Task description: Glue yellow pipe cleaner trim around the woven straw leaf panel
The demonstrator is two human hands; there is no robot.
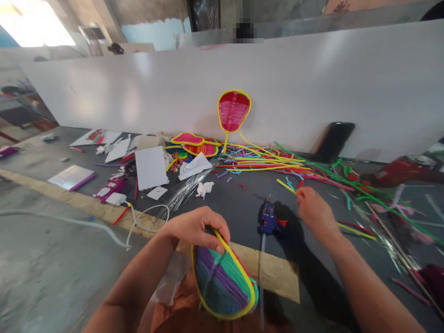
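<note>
My left hand (204,229) is closed on the top edge of a pipe-cleaner panel (225,282), teal and purple with a yellow rim, tilted over my lap. Between the fingertips of my right hand (315,212) is a yellow pipe cleaner (286,186); one end sticks out to the left. A yellow length (359,230) also shows beyond my right wrist, and I cannot tell if it is the same piece. Between my hands a blue glue gun (268,217) rests on the dark table, with a long translucent glue stick (262,277) running from it toward me.
Loose pipe cleaners (263,162) lie along a white partition (166,92). A pink, yellow-rimmed panel (234,111) leans there, beside a black phone (335,141). White cards (151,167), a purple power strip (110,188) and a white cable (166,212) are left; a red can (412,169) is right.
</note>
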